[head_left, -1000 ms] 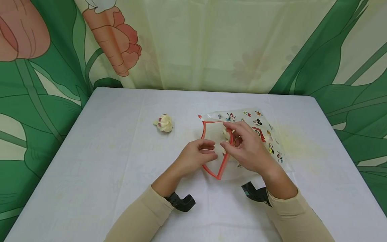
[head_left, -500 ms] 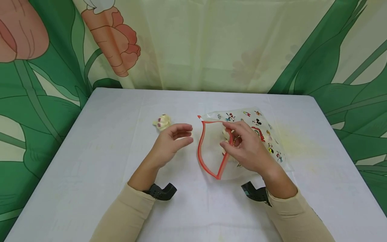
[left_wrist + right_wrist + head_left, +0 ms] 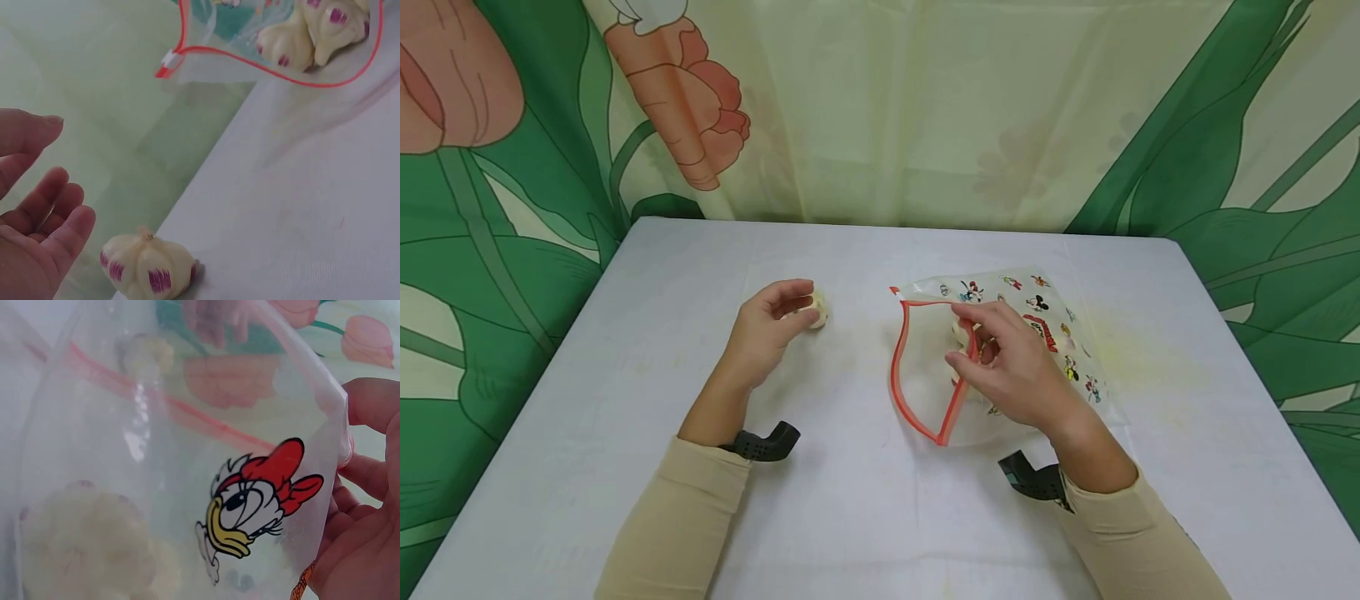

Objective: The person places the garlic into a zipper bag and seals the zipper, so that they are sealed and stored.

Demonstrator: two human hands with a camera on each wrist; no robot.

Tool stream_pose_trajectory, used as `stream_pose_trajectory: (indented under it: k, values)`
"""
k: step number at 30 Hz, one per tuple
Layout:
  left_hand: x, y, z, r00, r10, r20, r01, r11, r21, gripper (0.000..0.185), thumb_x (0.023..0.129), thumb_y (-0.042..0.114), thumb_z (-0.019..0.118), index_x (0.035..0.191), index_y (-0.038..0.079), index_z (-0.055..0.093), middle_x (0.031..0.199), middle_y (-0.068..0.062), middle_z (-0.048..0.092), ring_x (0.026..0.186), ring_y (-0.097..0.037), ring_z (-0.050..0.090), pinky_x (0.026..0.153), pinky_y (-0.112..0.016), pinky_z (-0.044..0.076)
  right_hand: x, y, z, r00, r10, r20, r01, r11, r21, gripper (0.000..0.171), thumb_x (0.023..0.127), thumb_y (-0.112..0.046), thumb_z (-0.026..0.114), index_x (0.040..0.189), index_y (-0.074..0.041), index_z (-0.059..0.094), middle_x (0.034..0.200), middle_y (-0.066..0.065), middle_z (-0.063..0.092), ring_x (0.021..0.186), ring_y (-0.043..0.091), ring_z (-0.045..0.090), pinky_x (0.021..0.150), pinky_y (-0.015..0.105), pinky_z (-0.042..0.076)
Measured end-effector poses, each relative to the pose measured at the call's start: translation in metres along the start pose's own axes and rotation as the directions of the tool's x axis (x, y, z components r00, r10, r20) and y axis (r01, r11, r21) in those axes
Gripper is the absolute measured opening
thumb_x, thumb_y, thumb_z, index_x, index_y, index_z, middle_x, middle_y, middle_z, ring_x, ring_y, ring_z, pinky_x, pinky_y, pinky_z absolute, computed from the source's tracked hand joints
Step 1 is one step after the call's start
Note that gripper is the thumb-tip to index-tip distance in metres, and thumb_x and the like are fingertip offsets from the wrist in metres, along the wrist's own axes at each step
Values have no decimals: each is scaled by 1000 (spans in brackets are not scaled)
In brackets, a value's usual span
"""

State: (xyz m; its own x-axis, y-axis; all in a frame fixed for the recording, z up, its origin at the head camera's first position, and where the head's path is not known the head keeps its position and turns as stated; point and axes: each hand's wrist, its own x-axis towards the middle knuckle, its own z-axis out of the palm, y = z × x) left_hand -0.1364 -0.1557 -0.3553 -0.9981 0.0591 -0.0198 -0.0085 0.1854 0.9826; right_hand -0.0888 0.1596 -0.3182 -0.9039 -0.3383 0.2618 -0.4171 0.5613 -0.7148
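Head view: L hand (image 3: 767, 329) is right at the loose garlic bulb (image 3: 815, 310) on the worktop (image 3: 647, 350), fingers curving over it w/ thumb under, but the bulb sits half hidden so can't tell if it's gripped yet. R hand (image 3: 1007, 358) pinches the upper lip of the zip bag (image 3: 1045, 317), red zip rim (image 3: 917, 367) propped into a wide mouth facing left toward the bulb. To do this well, I'd judge: close round the bulb's body, not the papery skin, and keep the R pinch high so the mouth doesn't sag. Room: plenty of bare worktop betw. bulb and bag mouth, a straight sideways path; far edge and curtain are well apart from both hands, and the near edge lies under the forearms. Left wrist view: fingers (image 3: 44, 212) loosely curled, bulb (image 3: 147, 272) just beside the fingertips, a gap showing, so here nothing is held. Bag mouth (image 3: 269, 62) is up ahead w/ two bulbs (image 3: 312, 34) already inside, close behind the rim; a new one may knock them, so aim low and past the rim. Worktop edge runs close by the bulb in this view, so don't nudge it outward. Right wrist view: thumb and fingers (image 3: 369, 481) clamp the clear film by the duck print (image 3: 259, 500), the red zip line (image 3: 187, 415) runs across, and a pale bulb (image 3: 81, 550) blurs through the plastic low left. Film looks slack, so a firm pinch matters.
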Motion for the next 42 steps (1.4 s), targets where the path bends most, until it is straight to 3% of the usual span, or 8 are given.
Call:
stream_pose_trajectory:
  k: [8,18,22,27,31,38,42]
  values:
    - [13,-8,-8,998,-52,-31,53,998,39,45,95,7,69,137,1,56,138,-10,56,130,-20,48,106,-32,42,1,-1,0,1000,14,5,-14,1000,1,53,88,-5,76,137,-2,58,108,6,55,82,19,52,68,22,49]
    - [30,-21,-12,999,-23,-28,26,993,119,50,95,13,70,141,1,53,144,-13,52,137,-23,43,114,-36,32,1,-1,1,1000,20,12,-20,1000,1,53,88,-5,75,138,-2,57,108,7,55,83,20,52,69,22,49]
    - [35,-28,-12,996,-79,-35,83,983,163,52,95,17,70,143,6,52,148,-11,49,140,-26,39,114,-38,31,0,-1,1,1000,23,12,-24,1000,5,52,89,-5,75,138,-2,57,109,7,54,83,20,52,69,22,49]
    - [34,-33,-9,988,-152,-13,151,960,234,54,95,16,69,146,11,51,148,-12,48,139,-29,39,109,-41,39,-1,0,1,1000,28,9,-28,1000,-6,53,88,-5,75,138,-2,57,110,7,55,83,20,51,68,23,49]
    - [34,-36,-5,989,-149,14,138,946,295,58,93,12,69,147,12,49,147,-16,47,136,-31,42,105,-46,41,-1,-1,0,1000,29,10,-28,1000,-7,53,89,-5,75,138,-2,57,110,7,55,83,20,51,69,23,49]
    - [34,-32,0,986,-132,98,84,917,389,64,93,5,60,153,12,39,155,-17,36,144,-31,30,115,-50,26,-1,0,1,1000,25,3,-25,1000,-13,54,87,-4,76,138,-2,57,110,6,55,83,19,52,68,23,49]
    - [32,-31,1,982,-143,120,82,908,412,62,95,6,60,152,12,37,153,-16,39,142,-31,34,115,-49,29,0,1,1,1000,26,3,-26,1000,-10,54,87,-4,76,138,-2,57,109,6,55,83,19,52,69,23,49]
